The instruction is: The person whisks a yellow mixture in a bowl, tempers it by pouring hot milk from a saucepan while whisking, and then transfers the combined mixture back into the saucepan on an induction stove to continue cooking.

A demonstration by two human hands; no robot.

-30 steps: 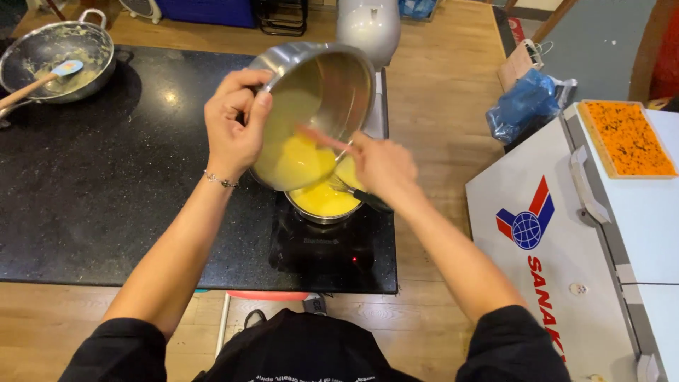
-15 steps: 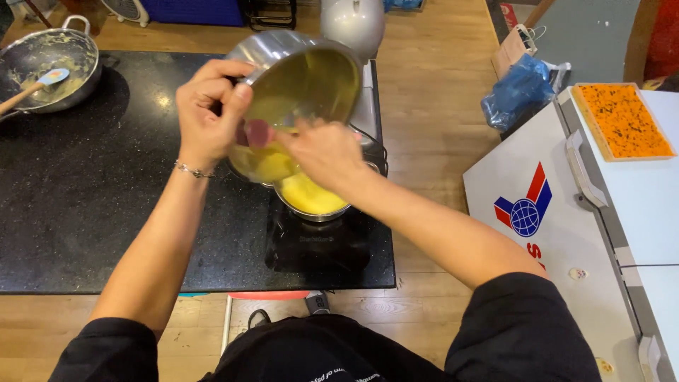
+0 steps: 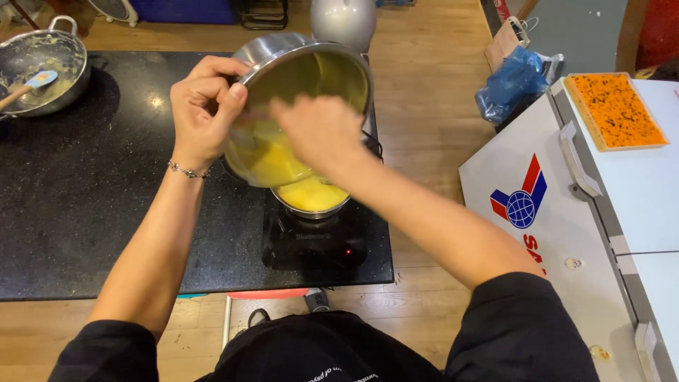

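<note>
Steel bowl (image 3: 318, 71) tilted in left hand (image 3: 205, 110), white chest freezer (image 3: 566, 212) with red-blue emblem (image 3: 520, 201)

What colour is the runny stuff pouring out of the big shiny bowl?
Bright yellow. The batter in the tilted steel bowl shows best in the head view.

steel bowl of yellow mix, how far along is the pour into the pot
Done: the pot on the burner already holds yellow mix. In hand: the left hand tips the steel bowl steeply over it while the right hand reaches inside, blurred. Left: a good pool of yellow mix sits at the bowl's low edge, and its walls are coated.
</note>
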